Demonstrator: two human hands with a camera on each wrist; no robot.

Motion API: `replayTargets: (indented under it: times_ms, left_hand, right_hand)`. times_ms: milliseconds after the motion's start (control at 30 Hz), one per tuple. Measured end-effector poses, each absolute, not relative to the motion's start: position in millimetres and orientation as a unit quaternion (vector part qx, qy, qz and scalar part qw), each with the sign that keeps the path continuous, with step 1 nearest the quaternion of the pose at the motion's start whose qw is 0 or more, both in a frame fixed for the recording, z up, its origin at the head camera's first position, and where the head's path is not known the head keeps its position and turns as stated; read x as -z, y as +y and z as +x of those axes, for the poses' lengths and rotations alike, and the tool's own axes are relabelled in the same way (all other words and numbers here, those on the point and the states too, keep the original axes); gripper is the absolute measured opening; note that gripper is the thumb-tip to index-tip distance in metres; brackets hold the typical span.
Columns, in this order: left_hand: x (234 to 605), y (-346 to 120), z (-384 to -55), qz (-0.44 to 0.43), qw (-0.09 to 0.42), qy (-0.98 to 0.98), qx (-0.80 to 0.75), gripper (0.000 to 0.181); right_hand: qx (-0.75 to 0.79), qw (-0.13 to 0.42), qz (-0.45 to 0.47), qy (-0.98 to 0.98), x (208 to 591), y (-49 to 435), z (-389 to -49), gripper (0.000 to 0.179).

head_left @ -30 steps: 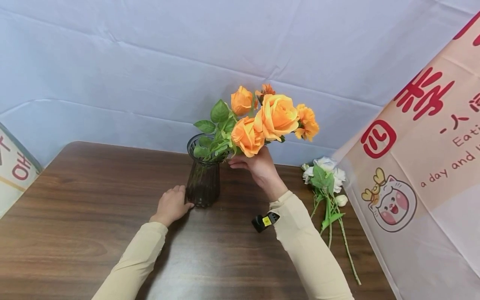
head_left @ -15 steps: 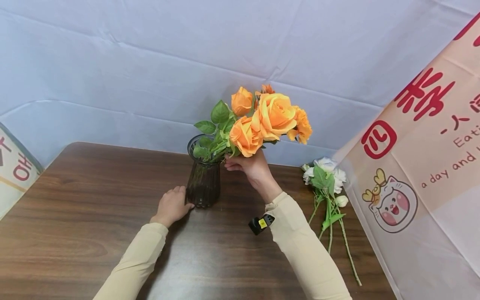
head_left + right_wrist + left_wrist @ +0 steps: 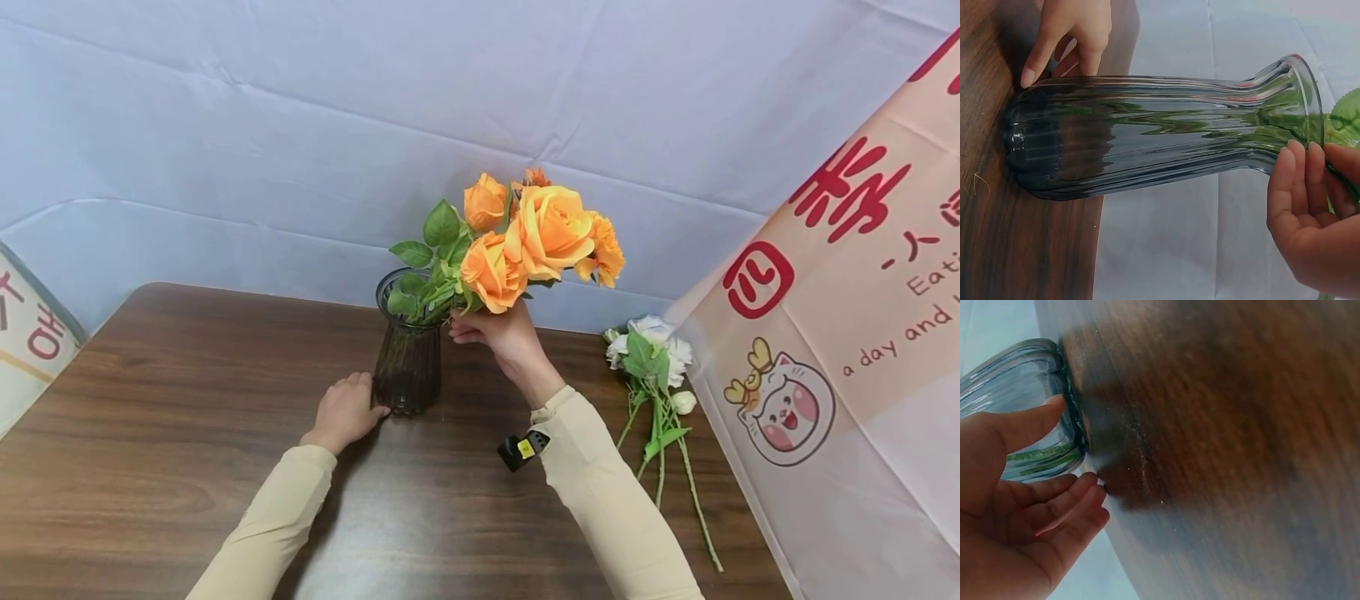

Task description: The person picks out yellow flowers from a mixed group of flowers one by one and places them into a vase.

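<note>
A dark ribbed glass vase [image 3: 407, 367] stands upright on the table. Green leaves [image 3: 440, 229] and stems reach into its mouth, and several orange roses [image 3: 555, 229] lean out to the right. My left hand [image 3: 343, 412] holds the vase low down; in the left wrist view its thumb [image 3: 1035, 425] lies along the glass near the base, the fingers on the other side. At the rim, my right hand [image 3: 510, 342] pinches a green stem [image 3: 1339, 178] under the blooms. A frilled orange flower [image 3: 602, 250] sits at the bunch's right, partly behind the largest rose.
White flowers [image 3: 660, 346] with long green stems lie at the table's right side. Behind the wooden table [image 3: 187, 400] hangs a pale cloth backdrop [image 3: 300, 125], with a printed banner [image 3: 840, 333] on the right. A black device [image 3: 517, 452] is strapped to the right wrist.
Compared with a second ago, my right hand has shifted slightly left and in toward the vase, the frilled orange flower moving left with it. The left hand and vase have stayed put.
</note>
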State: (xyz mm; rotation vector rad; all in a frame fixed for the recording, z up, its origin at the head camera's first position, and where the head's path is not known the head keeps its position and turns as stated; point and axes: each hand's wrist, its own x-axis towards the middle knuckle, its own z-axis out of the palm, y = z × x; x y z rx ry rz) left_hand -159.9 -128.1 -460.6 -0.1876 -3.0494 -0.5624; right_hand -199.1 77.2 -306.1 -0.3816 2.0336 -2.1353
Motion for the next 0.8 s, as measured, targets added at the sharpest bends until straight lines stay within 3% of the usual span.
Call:
replayTargets:
  times_ms: [567, 800]
  left_hand:
    - [455.8, -127.6, -157.0, -0.054, -0.009, -0.978, 0.203, 0.060]
    - [453.4, -128.2, -151.1, -0.057, -0.024, -0.973, 0.223, 0.060]
  right_hand:
    - [0.730, 0.090, -0.138, 0.663, 315.6, 83.8, -192.2, 0.010]
    - [0.721, 0.088, -0.128, 0.676, 322.2, 100.6, -185.4, 0.010]
